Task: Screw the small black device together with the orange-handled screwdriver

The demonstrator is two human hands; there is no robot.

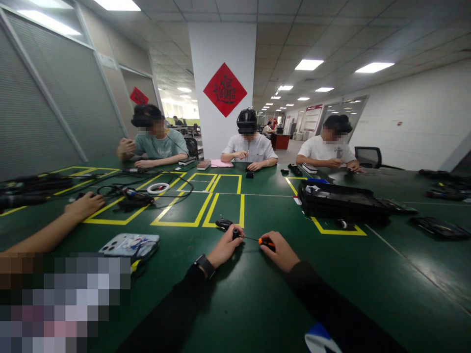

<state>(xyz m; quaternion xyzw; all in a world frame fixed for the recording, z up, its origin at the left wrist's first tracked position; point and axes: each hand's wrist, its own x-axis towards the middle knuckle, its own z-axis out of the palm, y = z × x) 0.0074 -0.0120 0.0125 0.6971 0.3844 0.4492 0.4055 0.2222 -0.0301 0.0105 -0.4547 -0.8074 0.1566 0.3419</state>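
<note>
Toward the table's [235, 304] near edge, your left fingers [228, 236] clamp a small black part [236, 234], your right fingers [276, 239] an orange-collared screwdriver [262, 241], seemingly mid-screwing, so keep tip aligned.

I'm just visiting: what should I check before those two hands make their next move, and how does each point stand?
1. Right hand grips the screwdriver by its handle: ok.
2. Left hand holds the small black part: ok.
3. Screwdriver shaft points toward that part: ok.
4. Tip properly seated: cannot tell, too small to see.
5. Co-worker's hand at the left is apart from both hands: ok.
6. Phone lies away from the screwdriver: ok.
</note>
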